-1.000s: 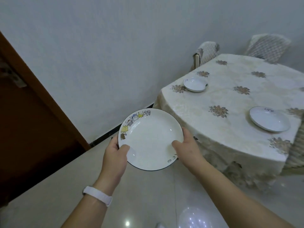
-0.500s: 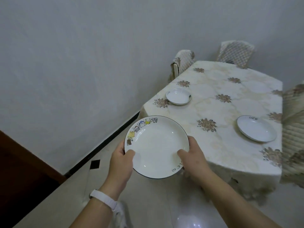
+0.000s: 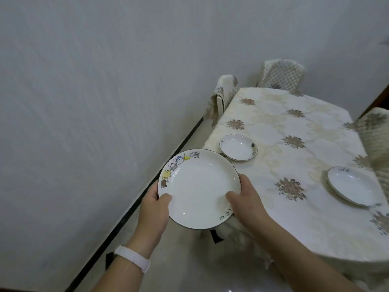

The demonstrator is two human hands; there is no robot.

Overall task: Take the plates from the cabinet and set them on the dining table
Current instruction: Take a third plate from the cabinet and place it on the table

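Note:
A white plate (image 3: pixel 200 188) with small coloured drawings on its rim is held level in the air, just off the near left corner of the dining table (image 3: pixel 311 228). My left hand (image 3: pixel 153 213) grips its left edge, thumb on the rim. My right hand (image 3: pixel 245 201) grips its right edge the same way. Two more white plates lie on the floral cream tablecloth: a small plate (image 3: pixel 237 147) near the left edge and another plate (image 3: pixel 355 189) at the right. The cabinet is out of view.
A grey wall (image 3: pixel 94 102) with a black skirting line runs along the left. Two cloth-covered chairs (image 3: pixel 282 73) stand at the table's far end, and a third covered chair (image 3: pixel 376 131) is at the right edge. Pale shiny floor lies below.
The view has swung right and come closer to the table; the brown door at the left has dropped out of sight. Both hands keep the same hold on the plate, now by the table's corner.

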